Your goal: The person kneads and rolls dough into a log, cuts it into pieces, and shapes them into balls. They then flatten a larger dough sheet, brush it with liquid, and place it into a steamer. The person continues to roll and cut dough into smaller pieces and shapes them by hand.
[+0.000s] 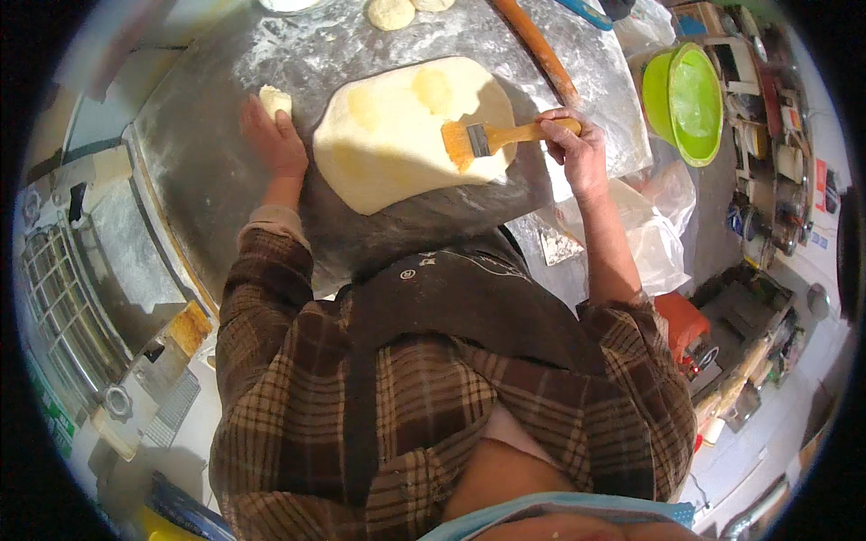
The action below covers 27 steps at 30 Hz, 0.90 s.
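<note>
A rolled-out sheet of pale dough lies on the floured dark worktop, with wet yellowish patches on its surface. My right hand grips the wooden handle of a flat bristle brush. The brush's bristles rest on the right part of the sheet. Left of the sheet, my left hand has a small lump of dough between its thumb and fingers; these fingers are slightly blurred. A shadow falls across the sheet's lower and right parts.
Round dough pieces sit at the far edge of view. A wooden rolling pin lies beyond my right hand. Farther right stand a green plastic basin and clear plastic bags. A machine with a metal grille is at left.
</note>
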### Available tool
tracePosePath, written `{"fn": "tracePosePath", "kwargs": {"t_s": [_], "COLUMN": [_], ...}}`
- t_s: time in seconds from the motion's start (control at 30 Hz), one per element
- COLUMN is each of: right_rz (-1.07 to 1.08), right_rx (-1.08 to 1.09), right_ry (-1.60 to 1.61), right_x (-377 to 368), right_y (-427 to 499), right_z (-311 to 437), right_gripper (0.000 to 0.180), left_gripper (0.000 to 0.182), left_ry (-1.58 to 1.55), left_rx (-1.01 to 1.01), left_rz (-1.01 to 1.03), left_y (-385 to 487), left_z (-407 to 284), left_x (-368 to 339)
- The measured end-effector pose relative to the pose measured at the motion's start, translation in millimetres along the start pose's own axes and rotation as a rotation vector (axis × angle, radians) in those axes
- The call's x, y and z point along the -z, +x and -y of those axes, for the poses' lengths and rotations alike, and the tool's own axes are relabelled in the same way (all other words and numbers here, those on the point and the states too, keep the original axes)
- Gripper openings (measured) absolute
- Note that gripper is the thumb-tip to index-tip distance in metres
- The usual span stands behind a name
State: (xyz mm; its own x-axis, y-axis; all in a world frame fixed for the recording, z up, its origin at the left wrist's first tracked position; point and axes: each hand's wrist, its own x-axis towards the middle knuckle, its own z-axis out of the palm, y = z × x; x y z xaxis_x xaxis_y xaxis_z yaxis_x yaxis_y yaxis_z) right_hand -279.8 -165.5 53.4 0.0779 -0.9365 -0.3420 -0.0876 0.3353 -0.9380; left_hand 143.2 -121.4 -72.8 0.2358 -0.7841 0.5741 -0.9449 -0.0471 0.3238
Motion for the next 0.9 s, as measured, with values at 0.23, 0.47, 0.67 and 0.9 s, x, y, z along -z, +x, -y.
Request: {"fn": "tracePosePath", "kwargs": {"t_s": [0.23,0.47,0.67,0.9], "right_rz": [-0.089,0.085,0.181,0.353], "right_rx": [0.071,0.017,-0.062,-0.093], "right_ry": [0.071,0.061,0.269,0.106], "right_x": [33.6,-47.0,-58.3,-71.8], "right_y": [30.8,35.4,28.2,3.8], "right_z": [15.6,12.2,1.3,-4.7], "right_gripper": [0.014,0.009,0.01,0.013], "left_gripper": [0.053,0.051,0.055,0.056], "left_ry": [0.076,0.145,0.177,0.036], "left_rx": [-0.07,0.04,0.087,0.068], "left_rz": [0.0,0.127,0.099,0.031], "left_y": [2.9,4.6,3.2,-3.0], "left_z": [-2.9,-11.1,-9.5,-1.2], "left_x": [6.0,16.6,13.0,4.5]}}
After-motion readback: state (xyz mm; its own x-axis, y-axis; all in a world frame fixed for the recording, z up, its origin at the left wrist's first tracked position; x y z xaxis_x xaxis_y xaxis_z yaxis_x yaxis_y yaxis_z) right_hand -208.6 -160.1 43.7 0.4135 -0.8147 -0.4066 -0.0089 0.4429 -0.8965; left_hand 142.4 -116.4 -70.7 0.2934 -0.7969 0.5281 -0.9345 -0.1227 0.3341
